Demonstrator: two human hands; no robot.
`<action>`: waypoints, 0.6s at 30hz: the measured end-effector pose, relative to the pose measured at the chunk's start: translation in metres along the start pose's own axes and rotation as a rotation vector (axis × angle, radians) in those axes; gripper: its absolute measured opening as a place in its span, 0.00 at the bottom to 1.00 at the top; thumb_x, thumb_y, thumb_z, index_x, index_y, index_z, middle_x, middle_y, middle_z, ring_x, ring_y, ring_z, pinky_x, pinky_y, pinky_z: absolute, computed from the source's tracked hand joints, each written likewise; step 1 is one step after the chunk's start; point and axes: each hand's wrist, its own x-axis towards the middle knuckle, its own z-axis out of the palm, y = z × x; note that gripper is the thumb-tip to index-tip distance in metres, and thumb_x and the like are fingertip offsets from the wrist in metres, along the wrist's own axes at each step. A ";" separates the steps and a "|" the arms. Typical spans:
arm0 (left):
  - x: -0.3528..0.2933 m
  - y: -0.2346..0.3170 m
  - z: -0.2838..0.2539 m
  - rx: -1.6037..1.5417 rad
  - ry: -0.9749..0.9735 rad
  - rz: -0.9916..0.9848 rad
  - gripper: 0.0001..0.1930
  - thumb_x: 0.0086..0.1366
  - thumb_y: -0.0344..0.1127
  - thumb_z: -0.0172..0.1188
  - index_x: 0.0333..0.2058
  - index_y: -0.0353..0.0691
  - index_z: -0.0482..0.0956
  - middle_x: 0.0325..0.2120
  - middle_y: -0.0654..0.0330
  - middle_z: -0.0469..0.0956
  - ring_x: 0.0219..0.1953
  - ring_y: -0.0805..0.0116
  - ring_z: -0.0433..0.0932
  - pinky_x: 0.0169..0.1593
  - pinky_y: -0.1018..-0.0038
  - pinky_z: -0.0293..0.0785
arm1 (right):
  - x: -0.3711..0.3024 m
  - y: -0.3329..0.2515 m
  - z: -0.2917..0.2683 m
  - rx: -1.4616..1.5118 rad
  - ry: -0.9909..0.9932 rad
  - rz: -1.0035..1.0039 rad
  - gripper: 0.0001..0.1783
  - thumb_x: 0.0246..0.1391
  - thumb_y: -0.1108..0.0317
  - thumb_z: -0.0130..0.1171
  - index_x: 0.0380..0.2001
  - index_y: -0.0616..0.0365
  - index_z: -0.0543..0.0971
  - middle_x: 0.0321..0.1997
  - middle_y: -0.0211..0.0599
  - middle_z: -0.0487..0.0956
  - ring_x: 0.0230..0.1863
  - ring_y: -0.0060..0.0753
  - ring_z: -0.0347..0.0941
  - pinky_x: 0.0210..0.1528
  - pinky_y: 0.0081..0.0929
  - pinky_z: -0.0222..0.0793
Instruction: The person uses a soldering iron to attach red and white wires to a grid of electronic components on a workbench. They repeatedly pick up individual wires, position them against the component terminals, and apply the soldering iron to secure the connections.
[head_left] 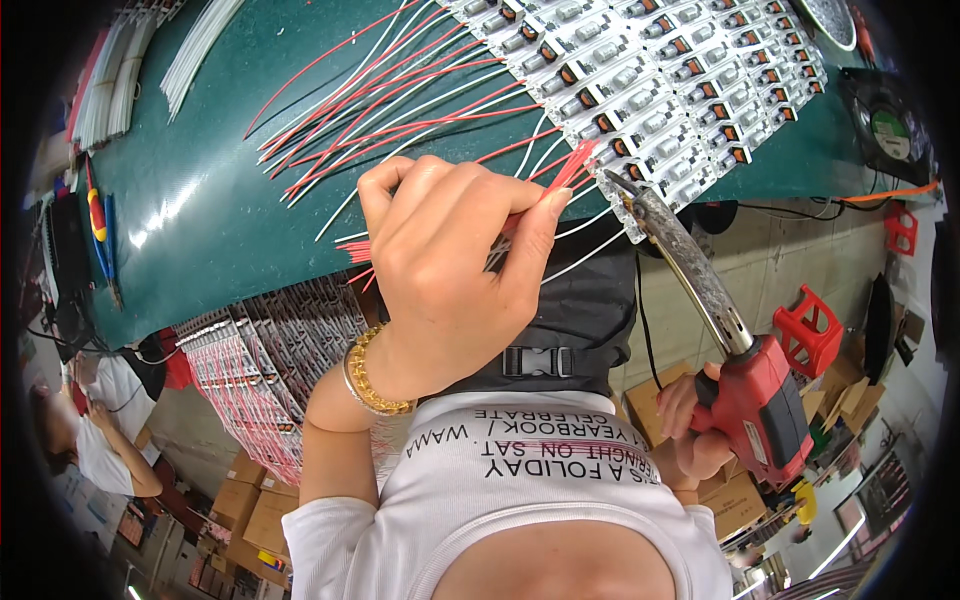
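Observation:
My left hand (pixel 445 255) is closed around a bundle of red wires (pixel 572 166), pinching their ends between thumb and forefinger beside the panel's near edge. My right hand (pixel 695 425) grips a red and black soldering gun (pixel 760 410). Its long metal barrel reaches up and left, and the dark tip lies at the near corner of the circuit board panel (pixel 660 122). The white panel carries rows of small components. Red and white wires (pixel 400 120) fan out leftward from its left edge. Whether the tip touches a pad, I cannot tell.
A green mat (pixel 220 225) covers the table. White wire bundles (pixel 110 80) and a red-yellow screwdriver (pixel 95 205) lie at left, a black fan (pixel 885 130) at right. More wired boards (pixel 270 350) hang below the table edge. Another person (pixel 110 420) sits at lower left; a red stool (pixel 808 330) stands right.

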 end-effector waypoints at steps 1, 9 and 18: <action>0.000 -0.001 0.002 -0.003 0.002 -0.002 0.06 0.48 0.28 0.67 0.20 0.39 0.76 0.17 0.65 0.72 0.22 0.69 0.68 0.38 0.73 0.58 | 0.003 -0.010 0.014 -0.043 0.083 0.093 0.47 0.47 0.33 0.52 0.55 0.68 0.61 0.09 0.23 0.62 0.10 0.21 0.59 0.18 0.21 0.58; -0.001 -0.003 0.000 0.019 -0.008 0.013 0.06 0.48 0.27 0.66 0.21 0.39 0.76 0.17 0.65 0.73 0.22 0.69 0.68 0.38 0.74 0.58 | 0.006 -0.013 0.017 -0.056 0.101 0.121 0.48 0.47 0.33 0.52 0.55 0.68 0.61 0.09 0.24 0.63 0.09 0.21 0.59 0.17 0.22 0.58; -0.003 -0.006 0.004 0.037 0.063 0.055 0.08 0.45 0.27 0.67 0.20 0.42 0.74 0.14 0.68 0.68 0.20 0.70 0.65 0.37 0.71 0.56 | -0.022 0.002 -0.022 -0.274 0.017 0.107 0.48 0.46 0.32 0.52 0.55 0.67 0.61 0.09 0.24 0.63 0.10 0.22 0.60 0.18 0.22 0.59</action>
